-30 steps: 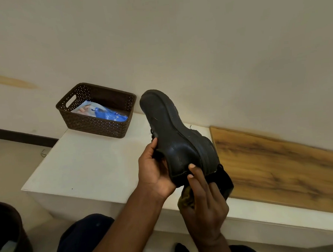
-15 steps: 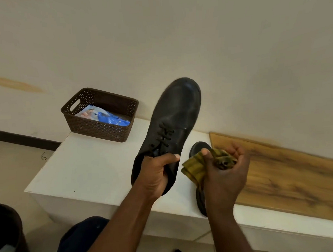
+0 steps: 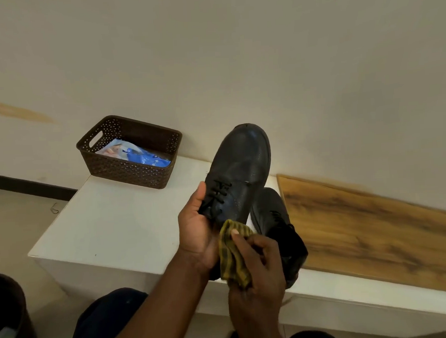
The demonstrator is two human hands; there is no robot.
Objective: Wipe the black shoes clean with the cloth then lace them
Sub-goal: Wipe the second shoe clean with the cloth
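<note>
Two hands busy: left hand (image 3: pixel 198 237) fingers curl round raised shoe (image 3: pixel 239 173); right hand (image 3: pixel 258 267) pinches cloth (image 3: pixel 231 256). Loose grip risks shoe dropping onto second shoe (image 3: pixel 276 225) at bench (image 3: pixel 111 226) front edge.

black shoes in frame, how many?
2. One shoe is held up by the left hand, toe pointing away, while the right hand holds the cloth at its heel end. The second shoe lies on the white table behind, partly hidden.

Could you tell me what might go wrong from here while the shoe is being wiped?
The left hand grips the raised shoe only near its heel, so a firm wipe with the cloth could tip it. The second shoe lies near the bench edge and could be knocked off.
</note>
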